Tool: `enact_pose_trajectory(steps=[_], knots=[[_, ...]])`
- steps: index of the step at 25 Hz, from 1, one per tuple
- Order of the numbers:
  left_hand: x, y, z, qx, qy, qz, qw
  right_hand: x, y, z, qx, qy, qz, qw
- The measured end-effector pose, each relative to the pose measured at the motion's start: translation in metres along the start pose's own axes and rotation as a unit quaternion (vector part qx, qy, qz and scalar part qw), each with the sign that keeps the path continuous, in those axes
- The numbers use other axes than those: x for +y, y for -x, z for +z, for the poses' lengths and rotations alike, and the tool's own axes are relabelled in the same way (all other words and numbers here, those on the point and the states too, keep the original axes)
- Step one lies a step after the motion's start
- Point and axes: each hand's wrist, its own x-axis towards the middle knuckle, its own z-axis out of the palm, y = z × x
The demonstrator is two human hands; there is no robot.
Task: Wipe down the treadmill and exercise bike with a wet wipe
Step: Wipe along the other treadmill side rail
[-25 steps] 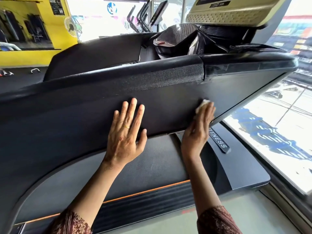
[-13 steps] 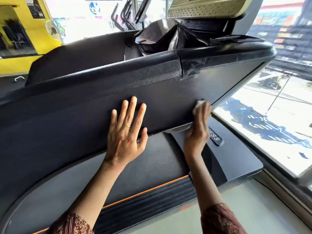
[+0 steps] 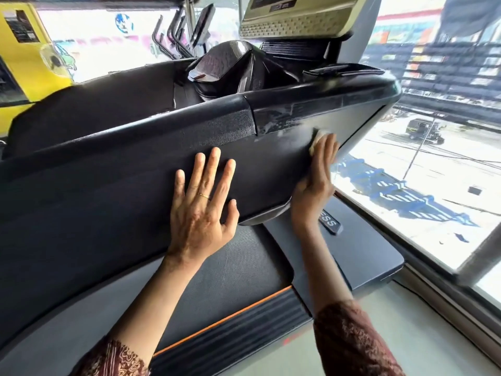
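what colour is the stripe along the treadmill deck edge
Orange: a thin stripe along the dark treadmill deck, clearest in the head view.

We are noting hard daylight pouring through the window (image 3: pixel 423 185) right of the treadmill (image 3: pixel 108 199), blowing out the glass behind it. The treadmill's dark flank is reading dim, catching a pale sheen near its top rail. Lines around it are bowing; the background behind it is smearing.

A gym; a treadmill (image 3: pixel 135 185) with console (image 3: pixel 298 20); more exercise machines (image 3: pixel 184 31) by street-facing windows (image 3: pixel 423 172).
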Motion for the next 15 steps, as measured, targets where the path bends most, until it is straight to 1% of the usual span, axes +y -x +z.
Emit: enact_pose_trajectory(steps=[1,3,4,5,6,7,8,9,10,11,12,13,15], knots=[[0.0,0.0,0.0,0.0,0.0,0.001,1.0,-0.003,0.029,0.0,-0.043,0.0,-0.02,0.999],[-0.001,0.0,0.0,-0.002,0.001,0.003,1.0,-0.002,0.081,-0.004,-0.131,-0.011,-0.09,0.987],[-0.001,-0.001,-0.001,-0.003,0.003,0.003,1.0,0.001,0.085,-0.007,-0.155,-0.017,-0.129,0.979],[0.0,-0.001,-0.002,-0.004,0.005,0.001,1.0,0.005,0.073,-0.008,-0.158,-0.024,-0.15,0.976],[0.0,-0.001,-0.003,-0.007,0.008,-0.002,1.0,0.008,0.052,-0.007,-0.14,-0.02,-0.137,0.98],[0.0,-0.001,-0.004,-0.01,0.01,-0.004,1.0,0.008,0.026,-0.006,-0.102,-0.01,-0.082,0.991],[-0.001,-0.001,-0.005,-0.012,0.012,-0.003,1.0,0.006,-0.002,-0.004,-0.044,-0.007,-0.01,0.999],[-0.001,-0.001,-0.006,-0.014,0.015,-0.001,1.0,0.003,-0.021,-0.002,0.011,-0.008,0.048,0.999],[-0.003,-0.001,-0.007,-0.016,0.019,0.003,1.0,-0.004,-0.025,0.002,0.04,-0.004,0.076,0.996],[-0.005,-0.001,-0.008,-0.016,0.025,0.005,1.0,-0.016,-0.014,0.006,0.039,0.002,0.074,0.996],[-0.007,-0.001,-0.009,-0.017,0.031,0.006,0.999,-0.027,0.006,0.011,0.012,0.007,0.044,0.999],[-0.008,-0.001,-0.011,-0.018,0.036,0.006,0.999,-0.034,0.033,0.015,-0.036,0.006,-0.006,0.999],[-0.01,-0.002,-0.014,-0.021,0.04,0.006,0.999,-0.04,0.066,0.014,-0.13,-0.001,-0.14,0.982]])
